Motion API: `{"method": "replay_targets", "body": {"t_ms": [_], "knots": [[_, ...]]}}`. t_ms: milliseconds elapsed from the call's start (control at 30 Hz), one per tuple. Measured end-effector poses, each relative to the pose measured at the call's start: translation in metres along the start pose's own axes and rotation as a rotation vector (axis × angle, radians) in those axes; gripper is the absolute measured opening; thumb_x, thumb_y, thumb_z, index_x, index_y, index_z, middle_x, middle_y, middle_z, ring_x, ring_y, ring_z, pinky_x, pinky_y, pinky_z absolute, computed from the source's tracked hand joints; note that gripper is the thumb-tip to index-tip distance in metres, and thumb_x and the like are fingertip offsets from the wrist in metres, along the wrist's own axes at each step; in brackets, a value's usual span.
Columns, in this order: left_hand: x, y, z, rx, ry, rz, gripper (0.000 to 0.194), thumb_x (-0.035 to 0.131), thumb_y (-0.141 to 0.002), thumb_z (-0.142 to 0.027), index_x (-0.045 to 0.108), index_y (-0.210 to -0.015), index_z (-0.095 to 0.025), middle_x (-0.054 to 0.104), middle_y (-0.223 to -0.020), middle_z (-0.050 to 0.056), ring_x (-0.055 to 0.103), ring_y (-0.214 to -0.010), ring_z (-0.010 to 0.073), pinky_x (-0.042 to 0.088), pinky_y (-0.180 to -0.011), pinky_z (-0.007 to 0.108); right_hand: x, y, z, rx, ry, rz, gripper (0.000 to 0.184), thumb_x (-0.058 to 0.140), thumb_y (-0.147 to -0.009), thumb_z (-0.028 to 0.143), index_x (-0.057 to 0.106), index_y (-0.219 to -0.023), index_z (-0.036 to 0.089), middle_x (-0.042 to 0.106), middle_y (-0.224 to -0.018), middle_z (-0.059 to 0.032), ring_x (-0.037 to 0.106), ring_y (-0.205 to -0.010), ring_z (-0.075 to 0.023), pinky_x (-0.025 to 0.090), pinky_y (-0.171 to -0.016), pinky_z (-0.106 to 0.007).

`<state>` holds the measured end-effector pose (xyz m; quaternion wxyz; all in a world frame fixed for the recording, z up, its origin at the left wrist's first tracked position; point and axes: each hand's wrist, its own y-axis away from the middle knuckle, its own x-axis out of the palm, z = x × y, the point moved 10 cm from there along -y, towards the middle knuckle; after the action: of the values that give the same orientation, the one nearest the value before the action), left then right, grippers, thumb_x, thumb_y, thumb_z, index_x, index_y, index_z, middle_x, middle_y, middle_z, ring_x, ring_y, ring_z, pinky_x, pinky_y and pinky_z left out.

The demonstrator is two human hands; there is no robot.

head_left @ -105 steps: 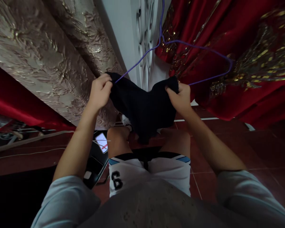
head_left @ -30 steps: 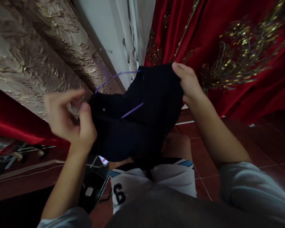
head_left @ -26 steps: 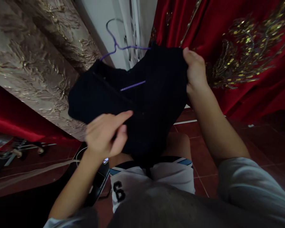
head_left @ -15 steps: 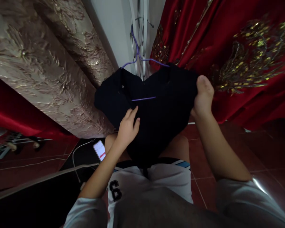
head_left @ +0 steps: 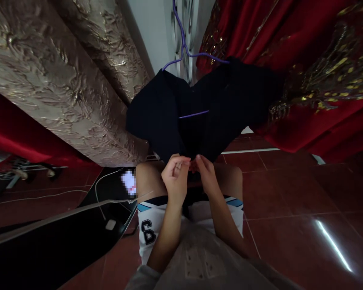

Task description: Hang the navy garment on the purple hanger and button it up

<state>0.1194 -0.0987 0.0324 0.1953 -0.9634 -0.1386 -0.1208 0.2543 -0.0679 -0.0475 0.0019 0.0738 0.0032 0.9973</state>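
Below the dark garment (head_left: 199, 108), both hands (head_left: 189, 171) together (grip unclear).

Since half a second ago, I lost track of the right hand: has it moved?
Yes. The right hand has left the dark garment's right edge by the red curtain and dropped to its bottom hem, beside the left hand.

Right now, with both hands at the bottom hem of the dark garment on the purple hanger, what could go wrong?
Left hand and right hand pinch the hem of the dark garment; pulling down may drag it off the thin purple wire hanger. Its right shoulder lies against the red gold-embroidered curtain and might snag.
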Motion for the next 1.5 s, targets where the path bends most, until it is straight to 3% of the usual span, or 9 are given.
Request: {"method": "replay_targets", "body": {"t_ms": [200, 400, 833, 967, 1033, 1100, 1200, 1333, 1500], "knots": [[0.002, 0.002, -0.02, 0.035, -0.04, 0.053, 0.008, 0.069, -0.093, -0.016, 0.074, -0.088, -0.02, 0.059, -0.081, 0.003, 0.057, -0.073, 0.0124, 0.047, -0.065, 0.023, -0.009, 0.001, 0.031, -0.051, -0.148, -0.068, 0.024, 0.065, -0.095, 0.045, 0.059, -0.081, 0.027, 0.057, -0.068, 0.0015, 0.052, -0.064, -0.0156, 0.04, -0.062, -0.031], [0.0, 0.002, -0.023, 0.049, -0.076, 0.057, 0.01, 0.068, -0.094, -0.017, 0.073, -0.087, -0.022, 0.058, -0.08, 0.003, 0.056, -0.072, 0.0129, 0.045, -0.063, 0.024, -0.016, 0.009, 0.034, -0.027, -0.067, -0.052, 0.02, 0.065, -0.094, 0.042, 0.065, -0.089, 0.023, 0.065, -0.074, 0.0005, 0.054, -0.065, -0.0122, 0.041, -0.062, -0.027], [0.004, 0.004, -0.015, 0.006, -0.071, 0.075, 0.013, 0.066, -0.094, -0.019, 0.069, -0.082, -0.021, 0.055, -0.079, 0.003, 0.053, -0.069, 0.0133, 0.044, -0.059, 0.025, -0.002, 0.01, 0.033, -0.02, -0.117, 0.011, 0.024, 0.067, -0.091, 0.041, 0.062, -0.079, 0.021, 0.063, -0.069, 0.0006, 0.055, -0.061, -0.0119, 0.043, -0.06, -0.025], [0.002, 0.004, -0.015, -0.003, -0.102, 0.07, 0.014, 0.067, -0.094, -0.021, 0.069, -0.081, -0.02, 0.052, -0.079, 0.003, 0.05, -0.068, 0.013, 0.039, -0.056, 0.024, -0.008, 0.008, 0.031, -0.016, -0.129, -0.039, 0.031, 0.06, -0.095, 0.044, 0.064, -0.075, 0.021, 0.057, -0.062, 0.0011, 0.05, -0.057, -0.0115, 0.038, -0.056, -0.025], [0.001, 0.004, -0.013, -0.001, -0.097, 0.061, 0.012, 0.066, -0.095, -0.022, 0.068, -0.083, -0.02, 0.052, -0.081, 0.003, 0.053, -0.071, 0.0128, 0.044, -0.06, 0.023, -0.01, 0.008, 0.033, -0.026, -0.091, -0.06, 0.031, 0.061, -0.093, 0.042, 0.064, -0.071, 0.02, 0.054, -0.059, 0.0016, 0.047, -0.056, -0.0112, 0.037, -0.055, -0.025], [-0.003, 0.003, -0.008, 0.002, -0.051, 0.027, 0.004, 0.068, -0.093, -0.021, 0.065, -0.09, -0.02, 0.058, -0.096, 0.004, 0.061, -0.083, 0.0134, 0.052, -0.072, 0.024, -0.009, 0.008, 0.035, -0.027, -0.047, -0.054, 0.03, 0.061, -0.091, 0.038, 0.064, -0.067, 0.02, 0.052, -0.057, 0.0017, 0.046, -0.055, -0.011, 0.036, -0.055, -0.025], [-0.013, 0.0, 0.014, -0.056, -0.006, -0.002, 0.027, 0.073, -0.085, -0.017, 0.056, -0.104, -0.023, 0.056, -0.124, 0.007, 0.066, -0.107, 0.0171, 0.056, -0.088, 0.028, -0.004, 0.008, 0.034, 0.017, -0.015, -0.006, 0.029, 0.061, -0.088, 0.036, 0.065, -0.064, 0.02, 0.051, -0.054, 0.0018, 0.045, -0.052, -0.0108, 0.036, -0.054, -0.025], [-0.005, 0.0, 0.048, -0.19, -0.13, 0.177, 0.027, 0.069, -0.085, -0.015, 0.056, -0.107, -0.021, 0.063, -0.104, 0.005, 0.066, -0.101, 0.0167, 0.054, -0.089, 0.028, 0.008, 0.009, 0.033, 0.047, -0.012, 0.076, 0.026, 0.063, -0.085, 0.035, 0.069, -0.066, 0.019, 0.051, -0.054, 0.0023, 0.045, -0.053, -0.0103, 0.036, -0.055, -0.025], [-0.002, 0.001, 0.046, -0.138, -0.244, 0.234, 0.007, 0.059, -0.092, -0.015, 0.056, -0.095, -0.019, 0.056, -0.085, 0.0, 0.057, -0.082, 0.0131, 0.046, -0.078, 0.024, 0.019, 0.007, 0.037, 0.028, 0.005, 0.133, 0.023, 0.062, -0.087, 0.032, 0.07, -0.07, 0.018, 0.052, -0.053, 0.0034, 0.046, -0.052, -0.0094, 0.037, -0.056, -0.025]]}}
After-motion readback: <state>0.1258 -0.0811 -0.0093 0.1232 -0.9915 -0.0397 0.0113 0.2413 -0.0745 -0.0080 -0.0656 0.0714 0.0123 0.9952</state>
